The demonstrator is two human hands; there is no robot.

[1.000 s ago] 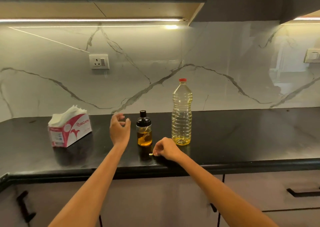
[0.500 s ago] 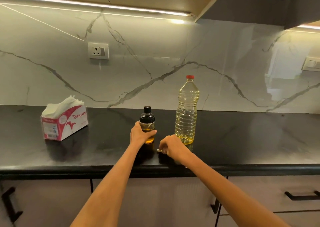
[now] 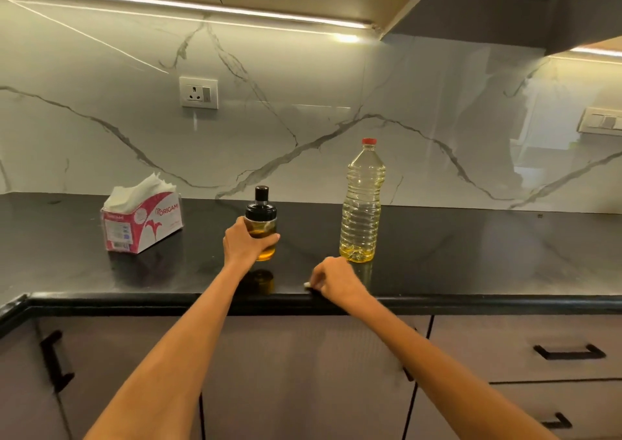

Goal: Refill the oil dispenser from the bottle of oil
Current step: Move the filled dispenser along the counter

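The oil dispenser is a small glass jar with a black lid and knob, holding amber oil, upright on the black counter. My left hand is wrapped around its glass body. To its right stands the bottle of oil, tall, clear plastic, red cap on, with yellow oil in it. My right hand rests curled at the counter's front edge, just in front of the bottle and not touching it; a small white bit shows at its fingertips.
A pink and white tissue box sits on the counter to the left. A marble backsplash with a wall socket rises behind. Cabinet doors and drawers with black handles are below the counter edge.
My left hand went from hovering open beside the dispenser to closing around its body. My right hand slid back a little to the counter's front edge. The camera shifted.
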